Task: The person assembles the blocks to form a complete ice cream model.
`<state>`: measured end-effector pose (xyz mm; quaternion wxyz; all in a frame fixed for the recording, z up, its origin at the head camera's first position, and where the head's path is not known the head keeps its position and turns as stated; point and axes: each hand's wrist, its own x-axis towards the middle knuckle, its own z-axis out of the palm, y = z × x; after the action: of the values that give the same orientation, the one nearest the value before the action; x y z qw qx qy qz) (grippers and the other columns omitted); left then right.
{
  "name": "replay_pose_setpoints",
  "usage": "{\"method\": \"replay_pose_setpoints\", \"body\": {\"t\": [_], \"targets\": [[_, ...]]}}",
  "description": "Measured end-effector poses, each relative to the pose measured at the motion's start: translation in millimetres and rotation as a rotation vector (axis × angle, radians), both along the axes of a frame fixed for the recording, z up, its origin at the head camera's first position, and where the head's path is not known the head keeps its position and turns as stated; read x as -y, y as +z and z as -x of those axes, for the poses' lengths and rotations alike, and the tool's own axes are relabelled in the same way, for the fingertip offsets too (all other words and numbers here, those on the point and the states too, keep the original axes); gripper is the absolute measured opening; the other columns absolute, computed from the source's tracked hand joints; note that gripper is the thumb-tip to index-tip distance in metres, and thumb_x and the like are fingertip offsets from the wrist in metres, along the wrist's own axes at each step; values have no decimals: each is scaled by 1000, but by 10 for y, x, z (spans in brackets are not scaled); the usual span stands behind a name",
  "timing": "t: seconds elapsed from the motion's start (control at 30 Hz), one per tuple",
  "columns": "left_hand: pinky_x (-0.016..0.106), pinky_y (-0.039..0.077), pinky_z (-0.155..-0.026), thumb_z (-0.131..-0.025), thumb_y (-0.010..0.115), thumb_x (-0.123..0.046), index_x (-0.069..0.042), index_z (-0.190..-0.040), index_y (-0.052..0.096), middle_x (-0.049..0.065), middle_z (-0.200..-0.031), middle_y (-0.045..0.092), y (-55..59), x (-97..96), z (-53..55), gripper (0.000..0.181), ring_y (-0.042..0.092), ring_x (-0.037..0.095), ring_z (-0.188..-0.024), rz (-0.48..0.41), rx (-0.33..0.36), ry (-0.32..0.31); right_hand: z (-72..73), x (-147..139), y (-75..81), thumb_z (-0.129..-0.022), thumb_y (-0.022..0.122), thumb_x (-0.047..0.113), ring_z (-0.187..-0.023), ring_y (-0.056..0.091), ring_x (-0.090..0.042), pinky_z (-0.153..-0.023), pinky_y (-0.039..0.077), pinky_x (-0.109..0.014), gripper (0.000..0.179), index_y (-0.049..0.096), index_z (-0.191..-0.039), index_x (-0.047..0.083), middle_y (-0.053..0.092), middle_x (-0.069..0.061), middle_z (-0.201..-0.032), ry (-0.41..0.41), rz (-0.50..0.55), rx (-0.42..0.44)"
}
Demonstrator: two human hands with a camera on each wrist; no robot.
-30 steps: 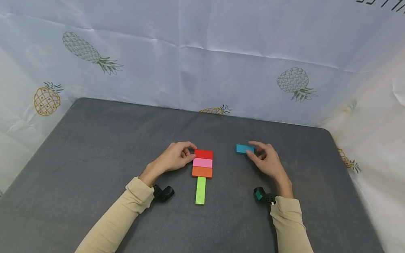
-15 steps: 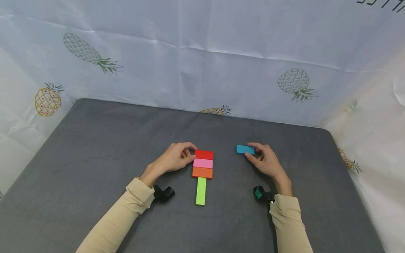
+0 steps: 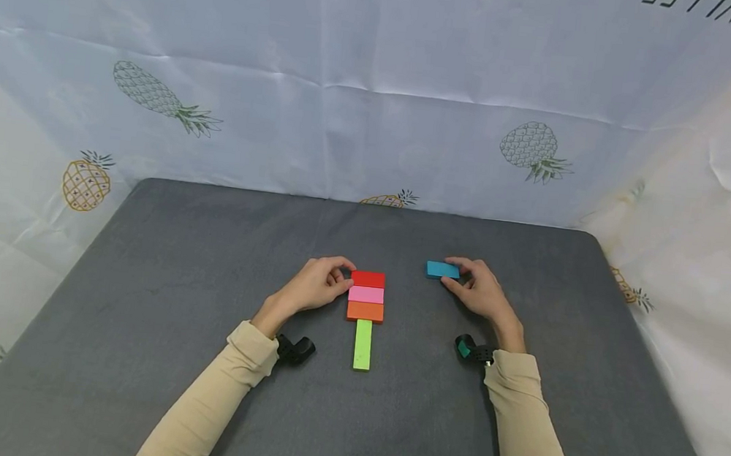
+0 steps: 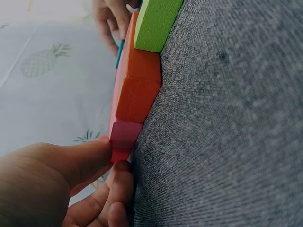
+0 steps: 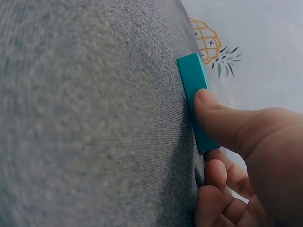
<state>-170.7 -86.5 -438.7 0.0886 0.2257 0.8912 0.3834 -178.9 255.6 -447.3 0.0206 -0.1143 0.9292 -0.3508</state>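
Note:
In the head view, a red block (image 3: 368,279), a pink block (image 3: 366,294) and an orange block (image 3: 365,311) lie edge to edge in a column. Below them a lime green block (image 3: 363,345) points lengthwise toward me. My left hand (image 3: 315,282) holds the red block at its left end, thumb and fingertips close around that end in the left wrist view. To the right and a little farther back lies a blue block (image 3: 443,270) on the cloth. My right hand (image 3: 481,289) pinches its right part, thumb (image 5: 208,104) on the near long side, forefinger at the far side.
Dark grey cloth (image 3: 238,245) covers the table. Behind it hangs a pale curtain (image 3: 348,131) printed with pineapples, which continues along both sides. Black camera mounts sit at the left wrist (image 3: 294,350) and the right wrist (image 3: 474,349).
My right thumb has slid slightly left and down, from over the blue block's top to its near edge. The left hand and the column of blocks stay put.

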Motion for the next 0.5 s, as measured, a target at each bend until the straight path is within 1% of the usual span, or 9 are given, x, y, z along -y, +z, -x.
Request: {"method": "replay_pose_setpoints", "body": {"t": [0.2,0.4,0.5], "targets": [[21,45,-61,-99,66,-14,-1,-124,67,9,-84,68,12,2,4,28,53,7,-61,-7,5,-2,2,30,-2,-99,68,14,-76,47,-22,-70,41,-31,39,63,-135,2,54,-22,-109,-26,-8,-14],[21,44,-60,-100,66,-14,-1,-124,66,8,-83,68,23,2,-2,28,52,7,-60,-10,9,-5,7,80,-3,-98,68,12,-78,51,-24,-70,44,-31,37,64,-132,0,54,-22,-104,-8,3,-69],[21,44,-61,-100,66,-14,-1,-124,66,8,-83,68,21,1,-3,28,52,7,-60,-8,6,-6,11,112,2,-98,68,12,-76,51,-23,-70,44,-31,37,64,-133,0,55,-22,-104,-2,10,-69]]}}
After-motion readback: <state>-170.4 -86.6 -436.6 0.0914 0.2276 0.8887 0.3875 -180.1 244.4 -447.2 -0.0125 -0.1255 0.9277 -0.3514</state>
